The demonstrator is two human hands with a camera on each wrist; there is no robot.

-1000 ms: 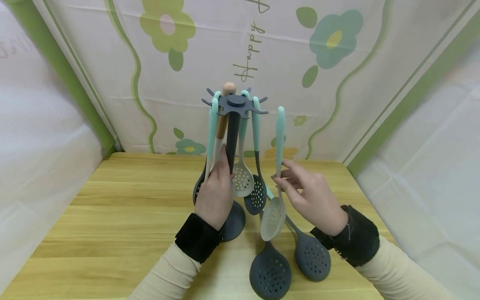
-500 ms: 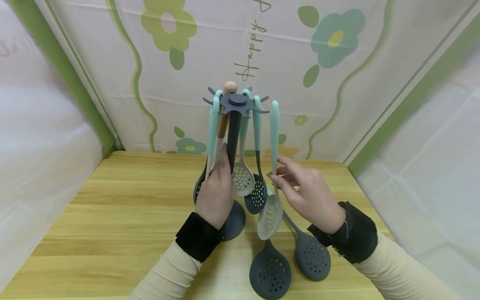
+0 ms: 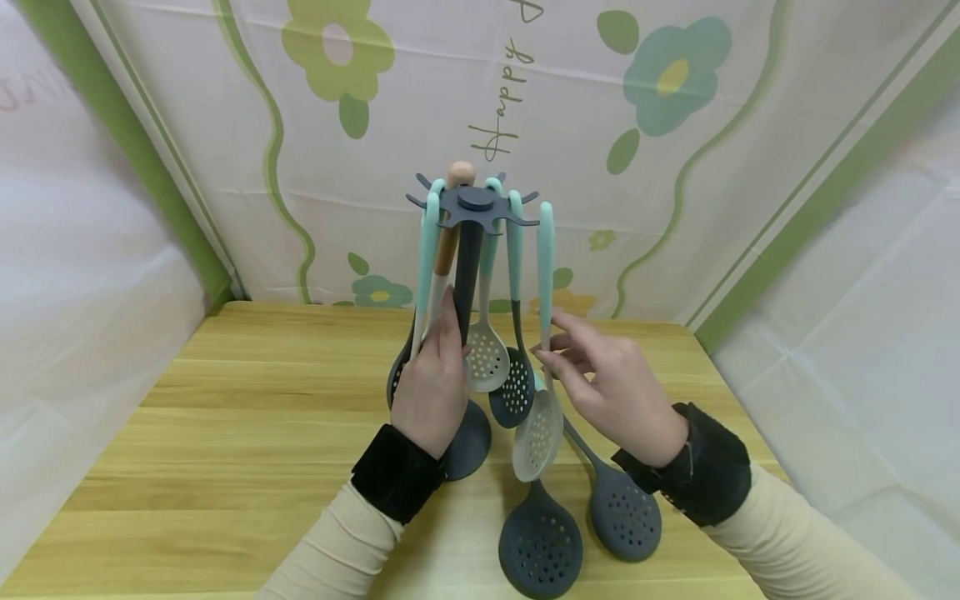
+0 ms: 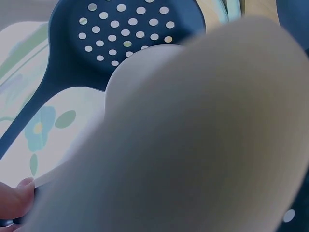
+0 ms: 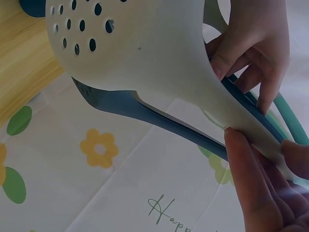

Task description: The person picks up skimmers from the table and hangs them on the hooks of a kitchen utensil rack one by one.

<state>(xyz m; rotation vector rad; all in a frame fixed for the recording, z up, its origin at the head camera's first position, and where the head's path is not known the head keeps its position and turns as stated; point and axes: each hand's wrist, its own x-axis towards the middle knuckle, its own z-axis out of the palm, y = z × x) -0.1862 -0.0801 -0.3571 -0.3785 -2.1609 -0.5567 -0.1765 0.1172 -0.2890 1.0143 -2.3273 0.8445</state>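
My right hand pinches a cream slotted spoon by its shaft, just below the mint handle. The spoon stands upright, bowl down, its handle top beside the rack's right hooks. In the right wrist view its pale bowl fills the upper middle, thumb and fingers around the shaft. My left hand grips the dark post of a utensil stand with a hooked top. On it hang a smaller cream slotted spoon, a dark slotted spoon and several others. A blurred pale utensil covers most of the left wrist view.
Two dark skimmers lie on the wooden table at front right, one partly behind the cream spoon. The stand's round dark base shows beside my left wrist. A flowered white curtain closes off the back.
My right hand has moved the cream slotted spoon left, toward the stand, and its handle top has risen slightly. My left hand keeps its grip on the post.
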